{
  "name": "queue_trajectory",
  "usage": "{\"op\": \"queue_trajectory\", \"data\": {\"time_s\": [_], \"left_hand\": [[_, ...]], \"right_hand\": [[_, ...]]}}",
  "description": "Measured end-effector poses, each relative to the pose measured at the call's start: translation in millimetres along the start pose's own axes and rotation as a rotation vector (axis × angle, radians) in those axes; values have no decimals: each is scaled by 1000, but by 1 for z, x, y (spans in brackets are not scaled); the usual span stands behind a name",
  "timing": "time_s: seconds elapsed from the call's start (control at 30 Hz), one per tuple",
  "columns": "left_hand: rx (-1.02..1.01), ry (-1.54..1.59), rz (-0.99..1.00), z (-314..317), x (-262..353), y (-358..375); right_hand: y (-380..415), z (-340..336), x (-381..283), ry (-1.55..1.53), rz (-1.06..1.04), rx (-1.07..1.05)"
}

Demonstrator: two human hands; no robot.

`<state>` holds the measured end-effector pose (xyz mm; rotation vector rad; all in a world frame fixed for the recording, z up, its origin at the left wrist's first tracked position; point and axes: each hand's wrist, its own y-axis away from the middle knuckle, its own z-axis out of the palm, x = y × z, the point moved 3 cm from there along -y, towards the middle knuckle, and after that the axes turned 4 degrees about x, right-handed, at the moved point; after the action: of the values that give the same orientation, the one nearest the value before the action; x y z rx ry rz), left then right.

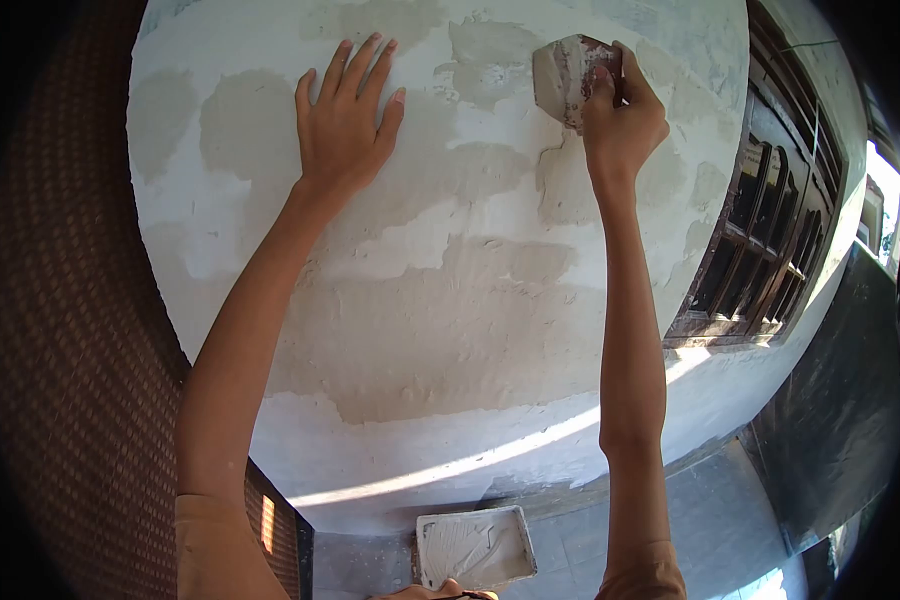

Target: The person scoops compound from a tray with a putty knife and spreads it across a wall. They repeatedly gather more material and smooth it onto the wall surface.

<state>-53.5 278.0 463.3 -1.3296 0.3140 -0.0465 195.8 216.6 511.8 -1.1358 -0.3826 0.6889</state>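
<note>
My left hand (348, 125) lies with fingers spread against the white wall (270, 235), on its upper left part. High on the right, my right hand (622, 130) grips a putty scraper (568, 85), thumb on its near face and fingers behind. The scraper's broad, flat blade is smeared with grey-white putty and is held close to the wall surface. Around both hands the wall carries damp beige-grey putty patches (420, 340) with ridges and streaks. Below on the floor stands a shallow rectangular tray (526, 540) holding wet putty, its rim crusted.
A dark wooden window (770, 220) with glass panes is set into the wall at right. A brown woven panel (70, 290) borders the left side. Down right, a large dark sheet (830, 400) leans near the grey tiled floor (660, 510). A sunlight strip crosses the lower wall.
</note>
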Motion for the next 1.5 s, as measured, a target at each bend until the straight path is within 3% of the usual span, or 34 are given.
{"op": "queue_trajectory", "data": {"time_s": [0.1,0.13,0.23,0.33,0.43,0.5,0.57,0.63,0.73,0.77,0.83,0.9,0.93,1.07,1.1,1.17,1.27,1.3,1.37,1.43,1.5], "left_hand": [[14,12,-13,1,2,-1],[23,12,-18,1,3,0],[1,41,-26,1,1,0],[44,29,-8,4,-1,1],[65,57,-29,5,2,2],[46,66,-40,4,2,0],[18,76,-52,4,2,3],[31,55,-41,5,0,3],[26,69,-45,4,1,3],[27,69,-46,4,0,4],[34,76,-40,4,1,4],[41,53,-34,5,0,3],[44,30,-26,5,1,3],[34,40,-27,5,0,5],[42,50,-29,6,1,5],[52,60,-31,6,3,5],[29,31,-44,4,5,5],[17,20,-39,4,3,6],[11,7,-28,4,2,3],[9,29,-33,4,3,4],[17,37,-39,6,3,5]], "right_hand": [[2,7,-9,-165,90,21],[7,18,-16,-132,112,-81],[17,44,-18,-81,22,-145],[-4,18,5,61,21,-8],[-14,4,4,-9,44,114],[-5,19,-16,-79,111,-19],[12,41,-30,-89,51,-151],[7,40,-18,-6,1,-132],[-15,7,3,94,-62,103],[-16,-1,9,14,102,74],[-13,6,3,-164,19,122],[9,22,-13,-77,90,-131],[19,29,-13,-60,27,-169],[4,-4,14,-3,84,80],[1,-13,14,-40,252,61],[0,-8,14,-110,199,119],[10,25,1,-117,158,-107],[9,26,-5,-84,230,-175],[-4,18,24,20,102,-21],[-17,-5,26,21,238,53],[-17,-6,11,-169,288,126]]}}
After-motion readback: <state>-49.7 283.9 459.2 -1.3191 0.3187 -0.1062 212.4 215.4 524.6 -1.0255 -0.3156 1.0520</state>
